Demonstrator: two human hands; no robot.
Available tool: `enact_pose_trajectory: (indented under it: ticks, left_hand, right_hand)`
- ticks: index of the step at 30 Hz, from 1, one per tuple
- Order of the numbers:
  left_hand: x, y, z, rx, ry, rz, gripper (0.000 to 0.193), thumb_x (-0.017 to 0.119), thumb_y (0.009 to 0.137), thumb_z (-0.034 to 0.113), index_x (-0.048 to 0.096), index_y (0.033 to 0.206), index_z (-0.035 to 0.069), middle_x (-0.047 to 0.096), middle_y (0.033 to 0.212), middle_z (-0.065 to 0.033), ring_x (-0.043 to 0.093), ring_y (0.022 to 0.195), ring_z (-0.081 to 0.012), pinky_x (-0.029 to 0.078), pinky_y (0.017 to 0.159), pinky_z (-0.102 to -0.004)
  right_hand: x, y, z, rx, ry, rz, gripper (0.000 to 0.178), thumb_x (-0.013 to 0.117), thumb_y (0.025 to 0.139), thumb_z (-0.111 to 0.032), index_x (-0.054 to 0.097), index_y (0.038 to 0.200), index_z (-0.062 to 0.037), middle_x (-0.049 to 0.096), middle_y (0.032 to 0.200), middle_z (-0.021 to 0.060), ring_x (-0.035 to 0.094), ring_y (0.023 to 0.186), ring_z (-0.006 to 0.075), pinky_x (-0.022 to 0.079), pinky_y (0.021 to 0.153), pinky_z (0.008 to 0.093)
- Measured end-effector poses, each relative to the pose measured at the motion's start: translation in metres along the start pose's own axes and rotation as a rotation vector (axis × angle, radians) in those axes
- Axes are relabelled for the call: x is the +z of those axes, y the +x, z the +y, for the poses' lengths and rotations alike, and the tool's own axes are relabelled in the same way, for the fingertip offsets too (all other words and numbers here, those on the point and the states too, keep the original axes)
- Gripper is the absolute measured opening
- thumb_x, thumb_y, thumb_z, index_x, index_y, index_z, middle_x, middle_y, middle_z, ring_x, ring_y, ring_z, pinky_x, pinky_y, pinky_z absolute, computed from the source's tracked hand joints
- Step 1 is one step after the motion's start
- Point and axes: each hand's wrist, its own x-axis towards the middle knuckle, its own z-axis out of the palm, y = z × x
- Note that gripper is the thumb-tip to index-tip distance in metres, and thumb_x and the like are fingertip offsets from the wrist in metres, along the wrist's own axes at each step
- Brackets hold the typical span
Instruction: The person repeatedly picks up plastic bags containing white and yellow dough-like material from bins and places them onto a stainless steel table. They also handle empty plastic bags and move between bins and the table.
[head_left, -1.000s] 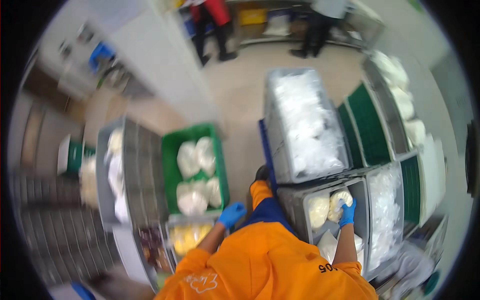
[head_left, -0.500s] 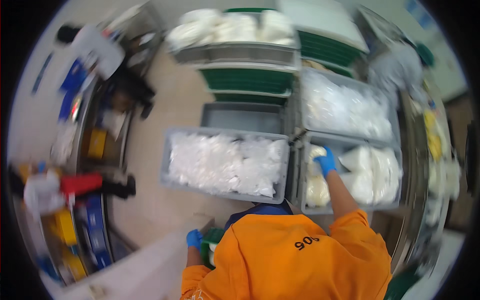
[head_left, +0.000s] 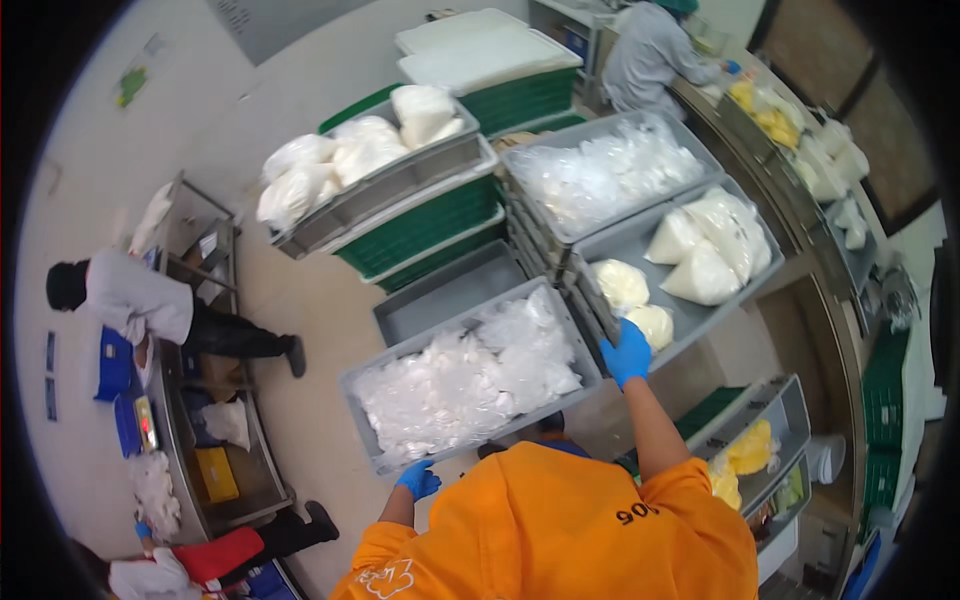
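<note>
A person in orange (head_left: 560,530) stood over grey crates, both hands in blue gloves. The right hand (head_left: 628,353) was at the near corner of one crate (head_left: 625,248), its thumb set apart from the fingers. From where I stood I couldn't tell whether it gripped the rim or pressed on the nearer of two round cream-coloured bags (head_left: 652,325). Those two lay along that crate's left edge, one behind the other, while bigger white bags (head_left: 710,250) leaned together toward its right edge.

The left hand (head_left: 420,480) was empty, its fingers loosely bent and not closed on anything. It hung beside the near left corner of another grey crate (head_left: 570,330), heaped with clear plastic bags (head_left: 465,370); whether it brushed the edge, I couldn't say.

Beyond, plump white bags (head_left: 365,150) filled a crate atop green ones and stuck up over its rim. A co-worker in grey (head_left: 650,60) leaned at the far end of a long counter.
</note>
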Motion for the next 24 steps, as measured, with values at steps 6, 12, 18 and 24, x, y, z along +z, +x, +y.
enact_pose_trajectory:
  ticks: [6, 12, 18, 24]
  left_hand:
    - [-0.039, -0.006, -0.036, 0.207, 0.240, 0.073, 0.043, 0.064, 0.094, 0.033, 0.056, 0.129, 0.009, 0.066, 0.118, -0.0116, 0.066, 0.090, -0.0242, 0.052, 0.074, -0.0395]
    - [-0.024, -0.025, -0.028, 0.260, 0.190, 0.038, 0.045, 0.062, 0.095, 0.029, 0.053, 0.133, 0.007, 0.065, 0.120, -0.0138, 0.065, 0.100, -0.0268, 0.053, 0.076, -0.0381]
    - [0.016, -0.013, -0.036, 0.378, 0.106, -0.004, 0.036, 0.062, 0.094, 0.029, 0.059, 0.123, 0.007, 0.068, 0.111, -0.0104, 0.067, 0.090, -0.0248, 0.053, 0.073, -0.0372]
    - [0.055, -0.017, -0.017, 0.314, 0.428, -0.117, 0.037, 0.061, 0.094, 0.030, 0.059, 0.123, 0.006, 0.068, 0.113, -0.0110, 0.067, 0.092, -0.0254, 0.052, 0.075, -0.0381]
  right_hand:
    - [0.016, -0.001, -0.022, 0.106, -0.304, 0.176, 0.036, 0.072, 0.081, -0.035, 0.058, 0.096, -0.0056, 0.062, 0.093, 0.0145, 0.065, 0.087, 0.0327, 0.053, 0.074, 0.0455]
    - [0.023, -0.003, -0.021, 0.110, -0.319, 0.204, 0.028, 0.068, 0.082, -0.031, 0.060, 0.093, -0.0062, 0.062, 0.094, 0.0150, 0.066, 0.086, 0.0334, 0.054, 0.071, 0.0471]
    - [0.035, 0.006, -0.003, 0.122, -0.269, 0.249, 0.022, 0.067, 0.080, -0.025, 0.062, 0.091, -0.0067, 0.065, 0.087, 0.0170, 0.066, 0.083, 0.0355, 0.053, 0.073, 0.0487]
    - [0.037, 0.006, 0.009, 0.084, -0.313, 0.227, 0.023, 0.065, 0.081, -0.027, 0.060, 0.095, -0.0093, 0.061, 0.091, 0.0110, 0.065, 0.082, 0.0294, 0.053, 0.069, 0.0454]
